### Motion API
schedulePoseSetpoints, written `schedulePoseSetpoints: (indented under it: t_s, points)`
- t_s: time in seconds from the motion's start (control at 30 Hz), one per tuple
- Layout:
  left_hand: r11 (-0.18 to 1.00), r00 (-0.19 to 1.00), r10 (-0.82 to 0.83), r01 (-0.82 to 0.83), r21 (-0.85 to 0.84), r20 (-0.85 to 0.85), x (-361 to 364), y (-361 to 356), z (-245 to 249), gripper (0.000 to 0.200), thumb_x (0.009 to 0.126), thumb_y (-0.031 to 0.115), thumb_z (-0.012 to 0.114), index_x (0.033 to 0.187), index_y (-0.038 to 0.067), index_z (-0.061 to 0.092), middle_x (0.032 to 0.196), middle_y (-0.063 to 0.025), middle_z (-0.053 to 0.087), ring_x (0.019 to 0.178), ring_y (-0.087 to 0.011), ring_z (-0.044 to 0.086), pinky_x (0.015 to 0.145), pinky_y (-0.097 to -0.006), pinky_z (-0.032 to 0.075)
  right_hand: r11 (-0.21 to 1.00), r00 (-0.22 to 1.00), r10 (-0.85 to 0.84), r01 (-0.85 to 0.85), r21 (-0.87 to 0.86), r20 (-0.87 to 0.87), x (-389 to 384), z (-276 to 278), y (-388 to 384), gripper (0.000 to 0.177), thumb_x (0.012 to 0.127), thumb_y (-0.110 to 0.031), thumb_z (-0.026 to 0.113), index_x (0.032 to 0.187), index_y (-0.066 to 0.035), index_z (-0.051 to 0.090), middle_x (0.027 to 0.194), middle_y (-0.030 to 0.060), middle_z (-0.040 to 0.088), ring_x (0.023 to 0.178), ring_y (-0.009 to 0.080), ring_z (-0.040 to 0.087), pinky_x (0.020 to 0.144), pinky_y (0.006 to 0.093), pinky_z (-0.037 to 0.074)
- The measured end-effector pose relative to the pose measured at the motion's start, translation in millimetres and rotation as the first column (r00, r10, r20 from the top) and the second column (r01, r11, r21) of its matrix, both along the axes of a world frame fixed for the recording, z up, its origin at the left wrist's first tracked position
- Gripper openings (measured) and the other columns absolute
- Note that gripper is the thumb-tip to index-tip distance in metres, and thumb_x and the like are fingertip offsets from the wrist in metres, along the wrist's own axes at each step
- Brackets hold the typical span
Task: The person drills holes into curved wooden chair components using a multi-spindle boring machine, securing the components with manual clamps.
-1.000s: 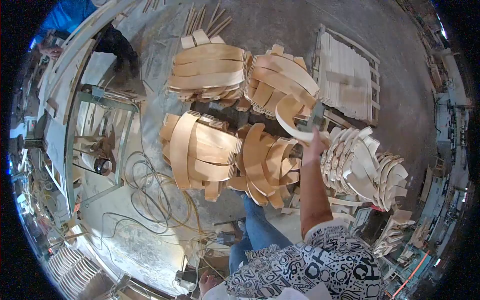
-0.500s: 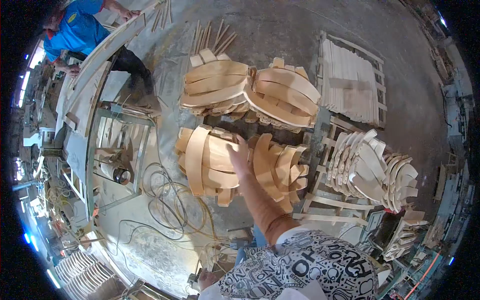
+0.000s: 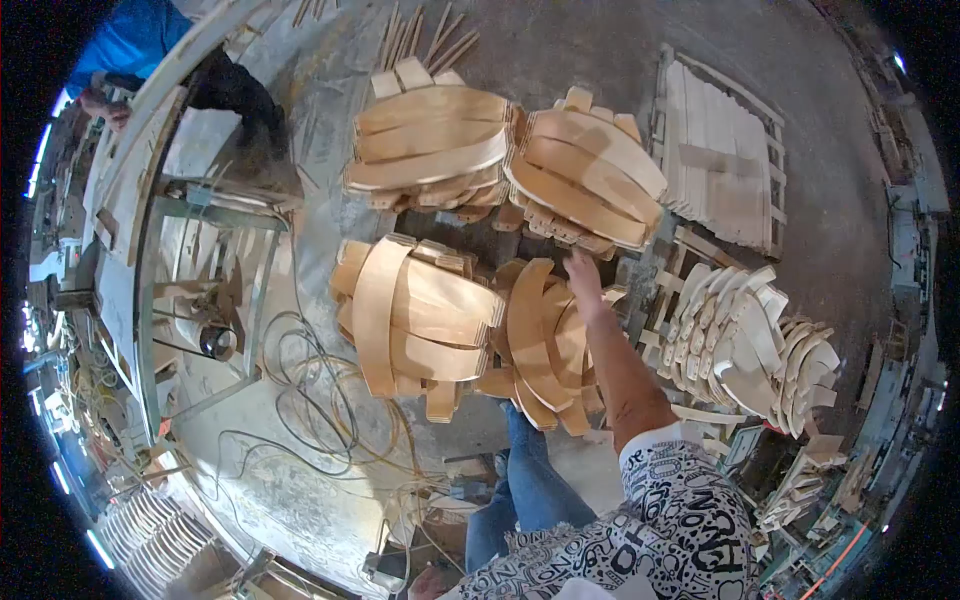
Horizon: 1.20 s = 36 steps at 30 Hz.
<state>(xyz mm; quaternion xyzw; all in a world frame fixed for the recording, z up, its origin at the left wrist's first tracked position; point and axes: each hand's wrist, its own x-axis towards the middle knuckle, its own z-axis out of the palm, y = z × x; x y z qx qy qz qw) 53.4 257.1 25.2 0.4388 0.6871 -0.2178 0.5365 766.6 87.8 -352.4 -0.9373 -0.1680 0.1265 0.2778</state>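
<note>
My right hand (image 3: 584,276) reaches over the far end of the near right stack of curved plywood slats (image 3: 538,325). Its fingers look loosely extended, with no slat lifted in them. Beside it to the left is another stack of bent plywood slats (image 3: 430,315), with one slat lying crosswise on top. Beyond my hand are two more stacks, a far left one (image 3: 430,130) and a far right one (image 3: 590,165). My left hand (image 3: 430,582) is low at the bottom edge, partly cut off, its fingers hard to make out.
Pale curved pieces (image 3: 735,335) are piled on the right, behind them a pallet of flat pale strips (image 3: 715,150). Hoses (image 3: 320,385) coil on the floor at left. A workbench (image 3: 150,260) stands there, with a person in blue (image 3: 120,50) beside it.
My right hand has left the near left stack and moved right to the far end of the near right stack. The view has shifted, and my jeans now show more.
</note>
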Motion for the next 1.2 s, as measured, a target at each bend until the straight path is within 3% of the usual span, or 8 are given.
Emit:
schedulePoseSetpoints:
  t_s: [0.03, 0.1, 0.37, 0.6, 0.87, 0.93, 1.03, 1.2]
  points:
    - [1.0, 1.0, 0.016, -0.017, -0.011, -0.016, -2.4, -3.4, -2.8, 0.046, 0.097, 0.014, 0.066, 0.139, 0.001, 0.051, 0.102, -0.0111, 0.071, 0.085, -0.0168, 0.069, 0.067, -0.029, 0.054, 0.939, 0.922, -0.182, 0.266, 0.219, -0.342, 16.3, 73.8, 45.2, 0.065, 0.095, -0.03, 0.063, 0.146, 0.003, 0.043, 0.15, 0.0259, 0.045, 0.144, 0.038, 0.037, 0.118, 0.0454, 0.031]
    - [0.999, 0.998, 0.039, -0.041, -0.031, -0.048, -7.7, -6.7, -4.1, 0.045, 0.098, 0.014, 0.066, 0.138, 0.001, 0.052, 0.101, -0.0105, 0.071, 0.085, -0.0164, 0.069, 0.067, -0.0288, 0.054, 0.954, 0.998, -0.063, 0.062, 0.293, -0.005, 38.8, 103.5, 111.3, 0.065, 0.087, -0.022, 0.072, 0.144, -0.002, 0.045, 0.143, 0.027, 0.047, 0.135, 0.0437, 0.043, 0.11, 0.0466, 0.04]
    - [0.99, 0.984, 0.128, -0.134, -0.038, -0.121, -27.4, 6.5, -12.6, 0.04, 0.098, 0.014, 0.065, 0.135, 0.003, 0.055, 0.098, -0.0081, 0.07, 0.084, -0.0148, 0.068, 0.066, -0.0281, 0.053, 0.807, 0.931, 0.349, -0.241, -0.539, 0.106, 154.1, 74.9, 230.9, 0.071, 0.094, -0.024, 0.053, 0.157, -0.004, 0.027, 0.165, 0.0125, 0.024, 0.152, 0.0326, 0.024, 0.116, 0.0596, 0.029]
    - [0.958, 0.957, 0.249, -0.266, -0.106, -0.146, -56.1, -15.9, -12.0, 0.035, 0.098, 0.015, 0.065, 0.132, 0.004, 0.058, 0.096, -0.0061, 0.069, 0.083, -0.0134, 0.066, 0.065, -0.0274, 0.052, 0.741, 0.902, 0.426, -0.3, -0.6, 0.075, 100.9, 42.3, 200.1, 0.07, 0.089, -0.014, 0.048, 0.157, -0.007, 0.031, 0.169, 0.0107, 0.013, 0.151, 0.031, 0.027, 0.116, 0.0623, 0.028]
    - [0.87, 0.868, 0.47, -0.486, -0.083, -0.16, -85.8, -70.4, 6.1, 0.031, 0.099, 0.015, 0.064, 0.128, 0.006, 0.061, 0.093, -0.0037, 0.068, 0.082, -0.0118, 0.065, 0.064, -0.0267, 0.05, 0.504, 0.888, 0.314, -0.455, -0.734, -0.335, 121.0, 87.8, 280.3, 0.06, 0.095, -0.034, 0.054, 0.15, -0.011, 0.043, 0.144, 0.0226, 0.054, 0.124, 0.0365, 0.06, 0.107, 0.052, 0.044]
    - [0.841, 0.843, 0.516, -0.532, -0.097, -0.151, -87.1, -83.9, 3.6, 0.029, 0.099, 0.015, 0.064, 0.127, 0.007, 0.061, 0.092, -0.0031, 0.067, 0.082, -0.0114, 0.064, 0.063, -0.0265, 0.05, 0.818, 0.922, 0.348, -0.387, -0.425, -0.17, 99.9, 39.2, 313.5, 0.066, 0.093, -0.046, 0.061, 0.145, -0.008, 0.047, 0.132, 0.0243, 0.063, 0.122, 0.038, 0.061, 0.104, 0.0458, 0.047]
    - [0.791, 0.796, 0.589, -0.603, -0.099, -0.141, -80.2, -105.4, -2.2, 0.028, 0.099, 0.015, 0.064, 0.126, 0.007, 0.062, 0.092, -0.0026, 0.067, 0.082, -0.011, 0.064, 0.063, -0.0264, 0.05, 0.817, 0.651, 0.571, -0.506, 0.275, -0.5, 38.7, 58.7, 361.3, 0.098, 0.089, -0.047, 0.067, 0.155, 0.009, 0.02, 0.147, 0.0345, 0.044, 0.137, 0.0407, 0.047, 0.114, 0.0408, 0.036]
    - [0.833, 0.838, 0.542, -0.545, -0.098, -0.056, -73.8, -127.5, -10.1, 0.045, 0.099, 0.013, 0.064, 0.143, 0.01, 0.055, 0.109, -0.0093, 0.072, 0.093, -0.016, 0.069, 0.072, -0.0276, 0.055, 0.897, 0.898, 0.414, -0.431, -0.102, -0.15, -61.9, 59.1, 384.2, 0.08, 0.074, -0.032, 0.082, 0.138, 0.0, 0.045, 0.128, 0.0293, 0.058, 0.122, 0.0413, 0.057, 0.104, 0.047, 0.047]
